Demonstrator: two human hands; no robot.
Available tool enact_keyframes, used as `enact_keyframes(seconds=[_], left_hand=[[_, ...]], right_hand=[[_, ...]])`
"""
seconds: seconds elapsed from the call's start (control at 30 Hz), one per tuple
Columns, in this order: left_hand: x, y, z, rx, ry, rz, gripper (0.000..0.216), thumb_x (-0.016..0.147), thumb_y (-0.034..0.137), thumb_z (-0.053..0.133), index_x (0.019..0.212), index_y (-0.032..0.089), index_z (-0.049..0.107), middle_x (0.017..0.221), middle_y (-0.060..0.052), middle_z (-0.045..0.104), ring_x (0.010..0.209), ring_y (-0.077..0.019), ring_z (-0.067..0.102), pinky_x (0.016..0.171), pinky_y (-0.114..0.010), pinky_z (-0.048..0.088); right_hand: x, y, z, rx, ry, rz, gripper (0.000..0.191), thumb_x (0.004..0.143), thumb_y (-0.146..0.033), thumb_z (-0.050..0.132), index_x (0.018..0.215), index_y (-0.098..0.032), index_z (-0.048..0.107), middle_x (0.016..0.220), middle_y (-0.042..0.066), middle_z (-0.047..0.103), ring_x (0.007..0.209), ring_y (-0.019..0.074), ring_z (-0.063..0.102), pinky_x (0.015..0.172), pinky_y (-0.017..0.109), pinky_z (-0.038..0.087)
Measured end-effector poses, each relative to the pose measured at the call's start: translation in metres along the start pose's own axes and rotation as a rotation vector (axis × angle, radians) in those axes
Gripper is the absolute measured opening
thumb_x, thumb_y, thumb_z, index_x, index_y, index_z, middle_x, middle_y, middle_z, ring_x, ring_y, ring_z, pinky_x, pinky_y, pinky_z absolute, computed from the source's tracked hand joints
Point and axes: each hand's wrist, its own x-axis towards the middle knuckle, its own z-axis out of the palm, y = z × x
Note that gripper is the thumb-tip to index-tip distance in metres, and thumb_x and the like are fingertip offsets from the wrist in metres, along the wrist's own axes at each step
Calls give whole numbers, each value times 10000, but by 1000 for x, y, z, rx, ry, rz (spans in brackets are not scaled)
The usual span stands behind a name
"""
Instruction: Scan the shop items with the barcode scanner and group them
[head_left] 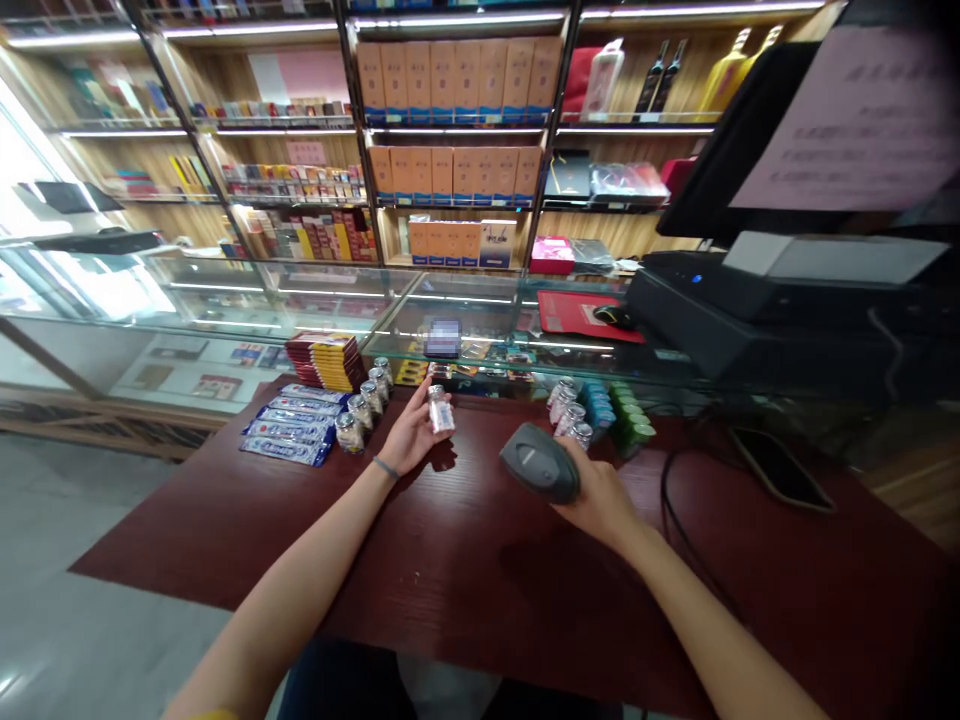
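In my left hand a small clear bottle with a shiny cap lies tilted above the desk, its label side facing me. My right hand is wrapped round the handle of a dark grey barcode scanner, whose head points left toward the bottle. Left of my left hand stands a row of similar capped bottles. Just beyond the scanner are more such bottles, partly hidden by it, beside blue packs and green containers.
Blue-and-white packets and stacked red and yellow boxes sit on the left of the dark red desk. A glass counter borders the far edge. At right are a phone, a black cable and a monitor.
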Motion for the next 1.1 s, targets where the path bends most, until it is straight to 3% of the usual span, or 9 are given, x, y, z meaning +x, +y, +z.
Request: enact_keyframes(seconds=[0.1,0.23,0.4,0.5,0.67,0.9,1.1], left_hand=[[-2,-6,7,110,36,29,699,848,288,744,1473,370,443,1308,-60,633,1052,-204,661,858,-423,592],[-4,-26,28,414,34,48,608,759,320,823,1312,240,584,1139,-63,668,890,-168,657,758,-315,573],[-10,-65,78,731,-13,190,436,742,272,801,1139,210,630,1127,-68,664,902,-172,638,801,-310,537],[-15,-92,112,799,-17,255,402,747,220,780,1117,224,621,1112,-64,658,966,-197,628,847,-330,523],[-14,-133,150,832,-29,284,405,727,145,757,1097,218,608,1093,-75,628,997,-230,604,767,-313,515],[0,-158,157,1048,-98,459,373,785,127,704,1131,231,610,1150,-86,530,1087,-244,564,895,-375,525],[1,-161,157,1102,-99,473,378,819,156,697,1174,234,593,1130,-82,507,1042,-230,566,937,-396,517]], right_hand=[[4,17,-11,95,137,126,471,710,-295,676,1153,-278,515,758,4,740,664,288,750,556,292,482],[9,41,-25,222,310,216,418,733,-414,715,1070,-271,514,825,32,743,779,273,743,664,328,552],[11,59,-41,267,472,256,398,742,-404,716,1056,-250,526,911,66,739,872,268,732,786,371,575],[12,65,-47,306,508,261,382,747,-367,712,1060,-250,527,930,68,739,888,265,727,799,372,573],[12,72,-52,369,562,292,378,737,-365,712,1045,-254,524,899,65,739,892,265,728,805,376,574],[12,81,-57,406,618,335,360,734,-384,722,1009,-257,527,839,43,729,858,266,736,788,372,579],[11,85,-58,461,645,337,384,725,-386,746,1007,-251,524,823,37,726,797,260,741,700,353,592]])
